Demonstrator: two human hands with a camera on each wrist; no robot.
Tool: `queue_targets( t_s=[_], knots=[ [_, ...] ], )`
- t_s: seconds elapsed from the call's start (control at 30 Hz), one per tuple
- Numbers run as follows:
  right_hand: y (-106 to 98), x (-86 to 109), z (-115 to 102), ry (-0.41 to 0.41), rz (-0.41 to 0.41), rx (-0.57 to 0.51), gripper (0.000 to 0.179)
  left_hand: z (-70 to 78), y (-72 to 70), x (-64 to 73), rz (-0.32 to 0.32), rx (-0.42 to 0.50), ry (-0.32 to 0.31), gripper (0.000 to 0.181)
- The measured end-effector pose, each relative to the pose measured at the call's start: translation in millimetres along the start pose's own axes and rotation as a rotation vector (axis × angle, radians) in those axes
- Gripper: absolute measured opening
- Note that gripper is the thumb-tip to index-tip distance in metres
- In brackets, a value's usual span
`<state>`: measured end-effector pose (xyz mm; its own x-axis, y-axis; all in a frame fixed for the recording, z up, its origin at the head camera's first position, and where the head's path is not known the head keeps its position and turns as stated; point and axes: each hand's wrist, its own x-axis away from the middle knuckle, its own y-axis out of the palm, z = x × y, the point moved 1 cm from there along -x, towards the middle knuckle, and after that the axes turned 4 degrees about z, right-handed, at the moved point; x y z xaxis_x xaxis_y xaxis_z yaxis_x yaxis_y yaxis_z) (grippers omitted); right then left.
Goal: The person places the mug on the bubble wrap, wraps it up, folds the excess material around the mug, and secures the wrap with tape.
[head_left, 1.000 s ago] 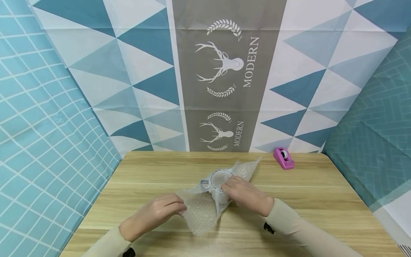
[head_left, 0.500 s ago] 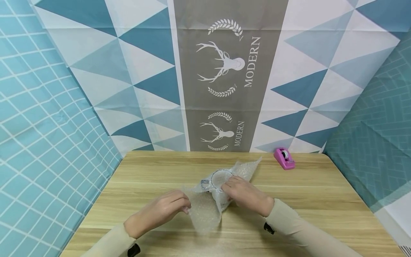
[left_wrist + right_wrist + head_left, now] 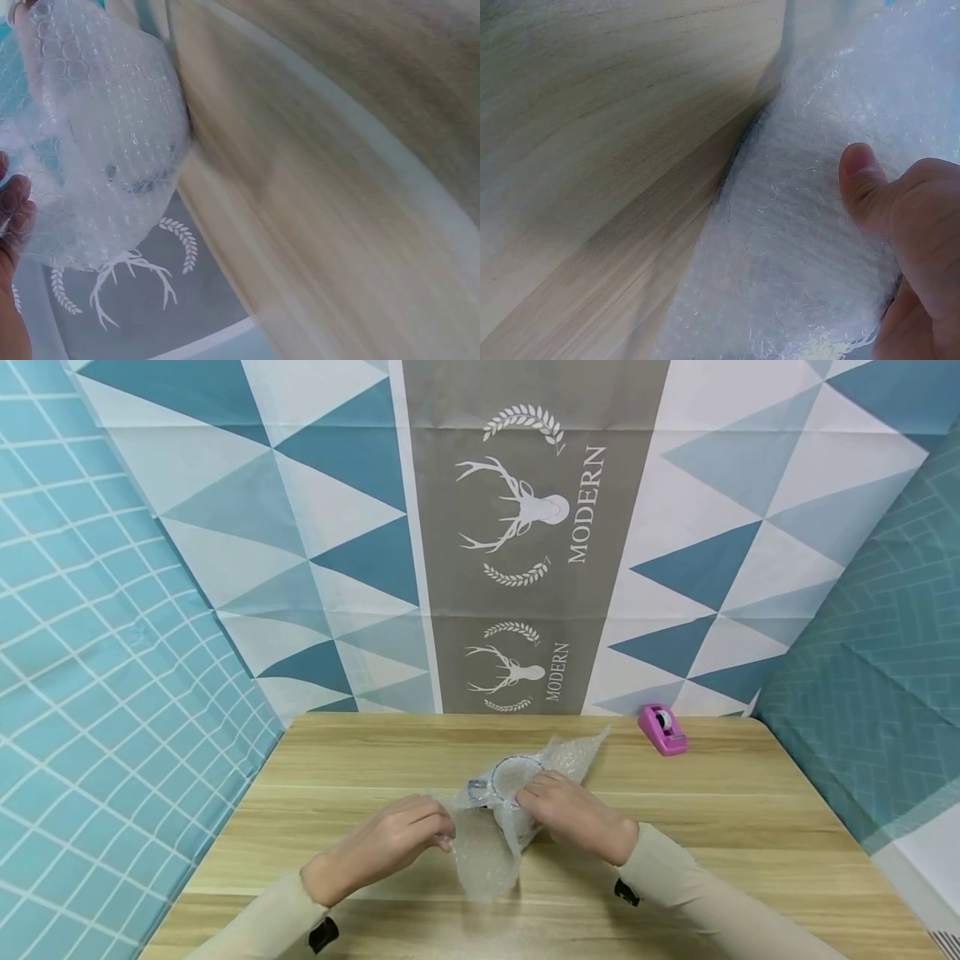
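Observation:
A white mug with a dark rim stands mid-table, partly wrapped in clear bubble wrap. Its handle points left. My right hand grips the mug's right side through the wrap, fingers over the rim; in the right wrist view the thumb presses on the layered wrap. Left of the mug, my left hand pinches the edge of a loose flap and holds it up off the table. The left wrist view shows the fingers at that flap, with the mug blurred behind the bubbles.
A pink tape dispenser sits at the back right of the wooden table. Behind the table hangs a patterned cloth wall, with blue cloth sides left and right. Another corner of wrap sticks out behind the mug.
My left hand has moved right and slightly away from me, bringing the loose flap closer to the mug. The right hand and the mug have stayed in place.

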<state>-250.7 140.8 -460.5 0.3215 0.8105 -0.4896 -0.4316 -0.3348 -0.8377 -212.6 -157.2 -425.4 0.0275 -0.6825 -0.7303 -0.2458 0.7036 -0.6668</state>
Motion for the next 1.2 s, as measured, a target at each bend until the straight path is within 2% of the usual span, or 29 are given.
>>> queue_targets(
  t_s=[0.5, 0.93, 1.2],
  knots=[
    [0.5, -1.5, -0.2, 0.002, -0.004, 0.004, 0.028, -5.5, 0.9, -12.4, -0.043, 0.022, -0.004, 0.005],
    [2.0, -1.4, -0.2, 0.012, -0.019, 0.003, 0.031, -9.2, 8.0, -26.7, -0.035, -0.015, 0.021, 0.014],
    [0.2, -1.7, -1.0, 0.029, -0.033, -0.003, 0.031, -9.6, 12.1, -31.2, -0.1, 0.016, -0.023, 0.014]
  ],
)
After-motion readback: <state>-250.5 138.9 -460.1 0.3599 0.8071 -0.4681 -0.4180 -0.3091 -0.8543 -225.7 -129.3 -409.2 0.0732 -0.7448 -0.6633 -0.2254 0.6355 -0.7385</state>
